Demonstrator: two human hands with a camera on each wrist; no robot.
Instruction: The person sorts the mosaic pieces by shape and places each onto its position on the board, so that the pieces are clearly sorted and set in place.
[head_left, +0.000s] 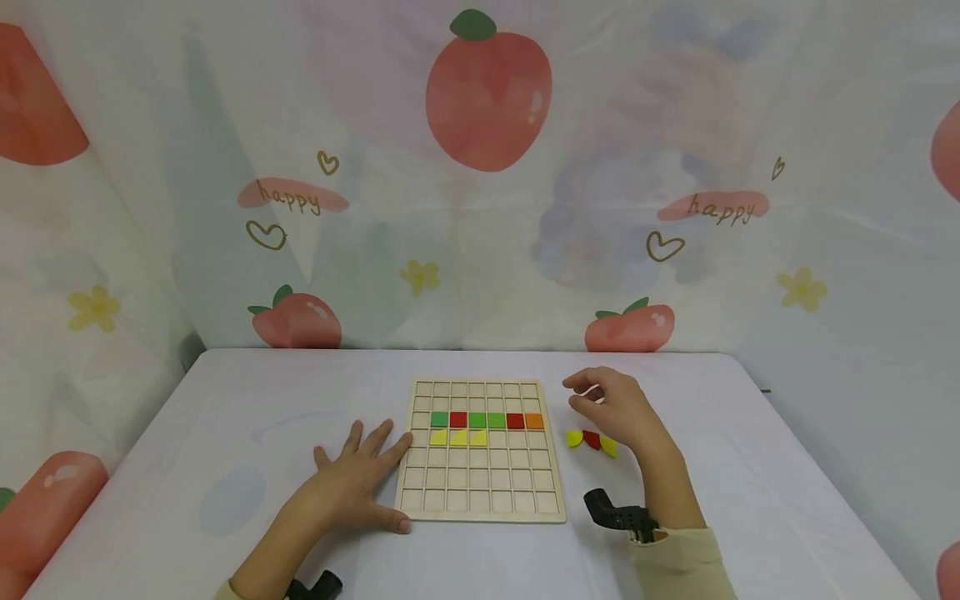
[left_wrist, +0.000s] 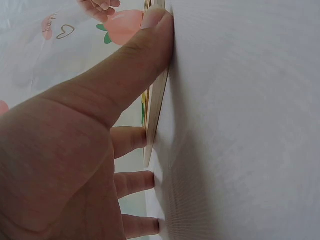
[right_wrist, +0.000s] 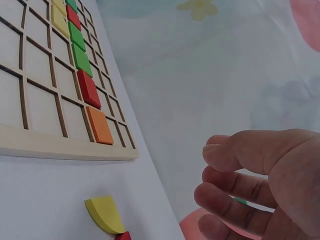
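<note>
A wooden grid board point(head_left: 498, 479) lies flat on the table. One of its rows holds several square tiles, among them a red tile point(head_left: 458, 420) and an orange tile point(head_left: 533, 422); below them sit three yellow triangular pieces point(head_left: 458, 437). My left hand point(head_left: 341, 492) is spread at the board's left edge, thumb and a fingertip touching it. To the right of the board, my right hand point(head_left: 611, 404) hovers with loosely bent fingers and nothing in them. Under it lie a yellow quarter-round piece point(right_wrist: 106, 214), a red piece point(head_left: 592, 439) and another yellow piece point(head_left: 608, 447), partly hidden.
A white cloth covers the table point(head_left: 247, 400). Behind it hangs a printed curtain point(head_left: 480, 217) with fruit and flowers. Black wrist mounts point(head_left: 618, 512) sit at both of the person's wrists, the right one low above the table.
</note>
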